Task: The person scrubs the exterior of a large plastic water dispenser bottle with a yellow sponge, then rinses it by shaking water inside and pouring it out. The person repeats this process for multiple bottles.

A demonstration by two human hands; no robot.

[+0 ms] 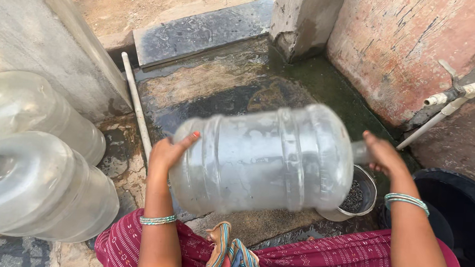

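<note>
Both hands grip the jug [264, 155] sideways: left hand [170, 150] spread on its base, right hand [381, 153] wrapped round the neck. Looks light, stiff, wet-slippery.

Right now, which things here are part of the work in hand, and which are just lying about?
In hand:
- large clear water jug, held sideways
- left hand on its base
- right hand at its neck
- metal bowl of dark grit below the neck

Lying about:
- two clear jugs at left
- black tub
- white pipe
</note>
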